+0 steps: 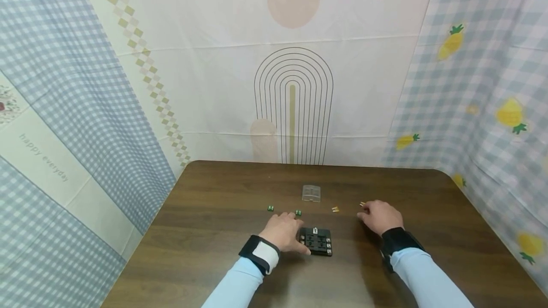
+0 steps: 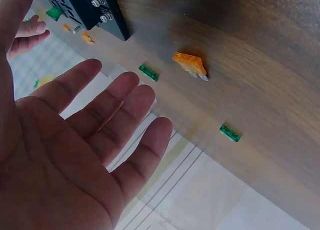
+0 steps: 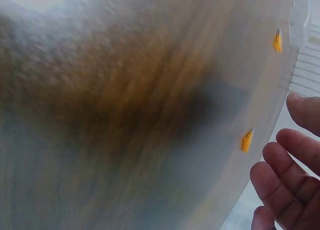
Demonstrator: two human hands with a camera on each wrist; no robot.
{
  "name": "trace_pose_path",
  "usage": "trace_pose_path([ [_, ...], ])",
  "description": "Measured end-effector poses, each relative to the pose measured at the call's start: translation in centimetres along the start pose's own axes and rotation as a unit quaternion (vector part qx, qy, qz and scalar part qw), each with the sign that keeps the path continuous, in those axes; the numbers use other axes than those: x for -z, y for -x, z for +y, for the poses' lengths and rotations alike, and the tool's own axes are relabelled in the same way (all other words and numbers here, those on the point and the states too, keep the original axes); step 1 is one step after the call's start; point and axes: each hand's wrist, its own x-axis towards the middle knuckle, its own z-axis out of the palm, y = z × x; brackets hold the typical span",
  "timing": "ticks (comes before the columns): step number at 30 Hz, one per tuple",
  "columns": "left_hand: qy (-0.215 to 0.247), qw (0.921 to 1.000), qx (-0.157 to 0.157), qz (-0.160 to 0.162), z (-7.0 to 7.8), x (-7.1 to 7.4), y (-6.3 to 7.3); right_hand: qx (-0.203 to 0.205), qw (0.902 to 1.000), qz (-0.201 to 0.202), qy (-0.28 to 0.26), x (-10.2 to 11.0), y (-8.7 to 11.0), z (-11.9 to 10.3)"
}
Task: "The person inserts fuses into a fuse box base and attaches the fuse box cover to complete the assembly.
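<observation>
A black fuse block (image 1: 316, 241) with metal screw terminals lies on the table, its left edge overlapped by the thumb of my left hand (image 1: 282, 233). That hand is spread, palm over the wood, holding nothing. In the left wrist view an orange blade fuse (image 2: 191, 64) lies beyond the fingertips, near green fuses (image 2: 148, 72) and the block's corner. My right hand (image 1: 378, 216) hovers at the right with loosely bent fingers. Just past its fingertips lies an orange fuse (image 1: 362, 204). The right wrist view shows this fuse (image 3: 247, 141) apart from the fingers.
A clear plastic cover (image 1: 311, 193) lies toward the back of the wooden table (image 1: 214, 232). Another orange fuse (image 1: 335, 209) is between the hands, and a green fuse (image 1: 270, 208) lies at the left. Patterned cloth (image 1: 214, 84) hangs behind and at both sides.
</observation>
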Motion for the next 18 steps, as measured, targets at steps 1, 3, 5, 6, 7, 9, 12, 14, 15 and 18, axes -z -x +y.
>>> trace_pose_path([
  [1, -0.002, 1.0, -0.001, 0.0, 0.0, 0.0, 0.0, -0.004, 1.0, -0.001, -0.002, 0.1, -0.1, 0.1],
  [3, -0.006, 1.0, -0.001, -0.002, 0.0, 0.0, -0.1, -0.01, 0.9999, -0.002, -0.006, 0.1, -0.4, 0.3],
  [5, -0.009, 1.0, 0.0, -0.004, 0.1, -0.1, -0.1, -0.01, 0.9999, -0.002, -0.01, 0.1, -0.6, 0.6],
  [6, -0.01, 0.9999, 0.0, -0.005, 0.1, -0.1, -0.1, -0.009, 0.9999, -0.001, -0.011, 0.0, -0.7, 0.7],
  [7, -0.01, 0.9999, 0.0, -0.006, 0.1, -0.2, -0.1, -0.008, 0.9999, 0.001, -0.011, 0.0, -0.8, 0.8],
  [9, -0.011, 0.9999, 0.0, -0.005, 0.0, -0.2, -0.1, -0.002, 0.9999, 0.003, -0.012, -0.1, -1.1, 1.0],
  [12, -0.012, 0.9999, -0.001, -0.004, 0.1, -0.1, -0.1, 0.002, 0.9999, 0.004, -0.013, 0.1, -1.6, 1.3],
  [14, -0.013, 0.9999, -0.001, -0.003, 0.1, -0.1, -0.1, 0.002, 0.9999, 0.003, -0.013, 0.1, -2.0, 1.4],
  [15, -0.012, 0.9999, 0.0, -0.003, 0.1, 0.0, -0.1, 0.0, 0.9999, 0.002, -0.012, 0.2, -2.2, 1.5],
  [18, -0.013, 0.9999, 0.002, -0.006, 0.1, 0.1, -0.1, -0.007, 0.9999, -0.003, -0.011, 0.5, -2.7, 1.5],
])
